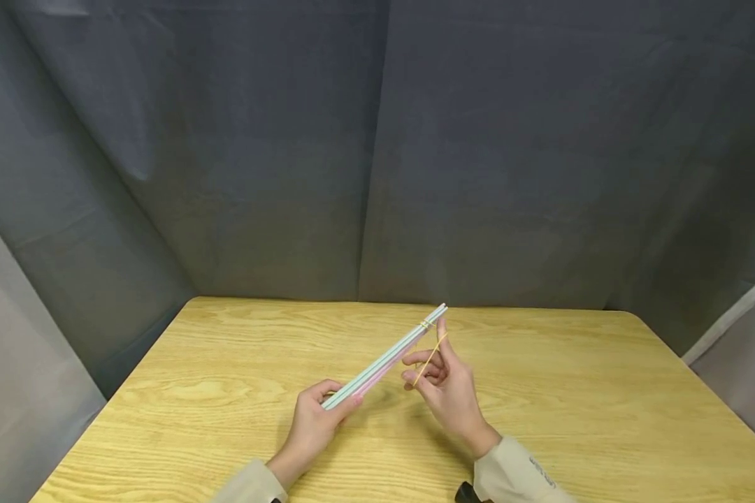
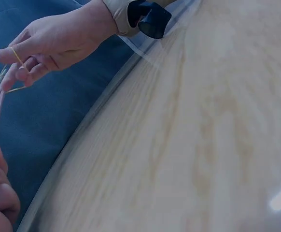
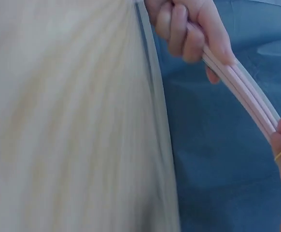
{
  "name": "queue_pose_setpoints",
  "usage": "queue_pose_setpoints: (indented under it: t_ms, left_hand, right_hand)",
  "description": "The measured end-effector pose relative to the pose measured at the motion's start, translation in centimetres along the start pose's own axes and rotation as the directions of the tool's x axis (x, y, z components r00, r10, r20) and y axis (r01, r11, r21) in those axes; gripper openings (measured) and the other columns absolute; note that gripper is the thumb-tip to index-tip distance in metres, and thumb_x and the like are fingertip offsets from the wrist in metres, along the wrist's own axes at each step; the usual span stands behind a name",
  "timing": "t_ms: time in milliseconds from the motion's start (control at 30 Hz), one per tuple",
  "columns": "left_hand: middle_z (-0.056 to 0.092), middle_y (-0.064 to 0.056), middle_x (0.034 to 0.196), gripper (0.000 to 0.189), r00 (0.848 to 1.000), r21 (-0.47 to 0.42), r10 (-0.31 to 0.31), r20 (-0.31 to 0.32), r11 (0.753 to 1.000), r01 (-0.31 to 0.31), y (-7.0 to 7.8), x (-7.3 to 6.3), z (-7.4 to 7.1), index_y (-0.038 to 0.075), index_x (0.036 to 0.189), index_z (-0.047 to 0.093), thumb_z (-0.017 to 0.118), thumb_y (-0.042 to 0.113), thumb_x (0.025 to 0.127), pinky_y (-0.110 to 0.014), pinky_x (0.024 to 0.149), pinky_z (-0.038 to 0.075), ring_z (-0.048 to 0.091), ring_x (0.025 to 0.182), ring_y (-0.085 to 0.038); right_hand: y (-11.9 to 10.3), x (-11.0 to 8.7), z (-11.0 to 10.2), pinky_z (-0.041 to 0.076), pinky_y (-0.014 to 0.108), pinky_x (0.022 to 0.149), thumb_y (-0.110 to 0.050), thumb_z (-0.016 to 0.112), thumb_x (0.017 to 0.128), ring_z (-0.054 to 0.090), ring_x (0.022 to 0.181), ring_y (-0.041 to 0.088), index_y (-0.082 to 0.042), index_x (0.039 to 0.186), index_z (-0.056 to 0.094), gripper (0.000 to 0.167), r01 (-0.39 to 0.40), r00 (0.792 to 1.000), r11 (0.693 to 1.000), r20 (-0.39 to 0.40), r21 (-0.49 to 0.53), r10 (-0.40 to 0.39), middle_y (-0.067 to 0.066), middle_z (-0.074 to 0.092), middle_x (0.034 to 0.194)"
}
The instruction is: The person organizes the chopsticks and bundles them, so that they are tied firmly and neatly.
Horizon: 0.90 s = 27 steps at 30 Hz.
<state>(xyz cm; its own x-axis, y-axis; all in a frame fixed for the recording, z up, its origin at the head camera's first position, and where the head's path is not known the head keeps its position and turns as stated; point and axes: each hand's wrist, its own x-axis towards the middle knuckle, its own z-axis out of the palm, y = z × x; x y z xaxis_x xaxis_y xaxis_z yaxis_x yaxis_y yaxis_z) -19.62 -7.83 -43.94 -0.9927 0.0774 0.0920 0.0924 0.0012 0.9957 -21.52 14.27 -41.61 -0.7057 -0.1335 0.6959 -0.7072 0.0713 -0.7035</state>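
The stretched rubber band could have snapped back if it slipped from the right grip, which was partly spread, the loop strung over thumb and forefinger. Too hard a pull might have dragged its turns off the sticks' tip. The left grip was closed round their lower end; they pointed toward two o'clock above the worktop.

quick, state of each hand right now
Left hand: closed, holding thin straight pale-green and pink sticks.
Right hand: holding a thin yellow elastic band, stretched out.
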Motion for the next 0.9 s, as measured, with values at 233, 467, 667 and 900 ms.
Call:
queue_pose_setpoints:
  t_ms: [233,467,667,900]
  left_hand:
    - [0.068,-0.021,0.078,0.025,0.999,0.025,0.045,-0.025,0.999,-0.044,0.3,-0.2,0.3,-0.005,0.097,0.067,0.078,0.008,0.079,-0.015,0.047,0.040,0.050,0.052,-0.007]
    - [0.065,-0.011,0.072,0.022,0.996,0.072,0.078,-0.047,0.995,-0.075,0.3,-0.2,0.0,-0.003,0.095,0.068,0.079,0.008,0.078,-0.015,0.045,0.038,0.047,0.050,-0.005]
    - [0.070,-0.011,0.084,0.021,0.975,0.136,0.222,0.005,0.966,-0.221,-0.1,0.4,-1.0,0.003,0.094,0.070,0.080,0.009,0.077,-0.020,0.057,0.048,0.056,0.064,-0.007]
    - [0.072,-0.011,0.091,0.021,0.922,0.205,0.368,0.116,0.900,-0.385,-0.4,0.9,-2.6,0.007,0.095,0.071,0.080,0.013,0.077,-0.023,0.063,0.052,0.060,0.072,-0.006]
  right_hand:
    - [-0.9,0.1,0.1,0.056,0.026,0.073,-0.001,0.057,0.095,0.066,0.072,0.007,0.006,0.151,0.000,0.080,-0.207,0.975,0.907,0.006,0.368,0.220,0.002,0.071,0.100]
    - [-1.6,0.8,-0.6,0.052,0.015,0.074,-0.032,0.043,0.100,0.061,0.073,-0.001,0.008,0.150,0.001,0.076,-0.408,0.889,0.701,0.079,0.584,0.451,-0.006,0.067,0.093]
    - [-1.1,1.3,-2.2,0.047,0.010,0.068,-0.042,0.037,0.099,0.060,0.073,-0.002,0.013,0.141,0.022,0.071,-0.367,0.901,0.541,0.144,0.757,0.410,-0.002,0.065,0.090]
    - [0.1,1.2,-3.2,0.049,0.014,0.083,-0.040,0.025,0.103,0.065,0.094,0.008,-0.002,0.116,0.065,0.056,-0.302,0.949,0.388,0.238,0.871,0.205,0.005,0.070,0.104]
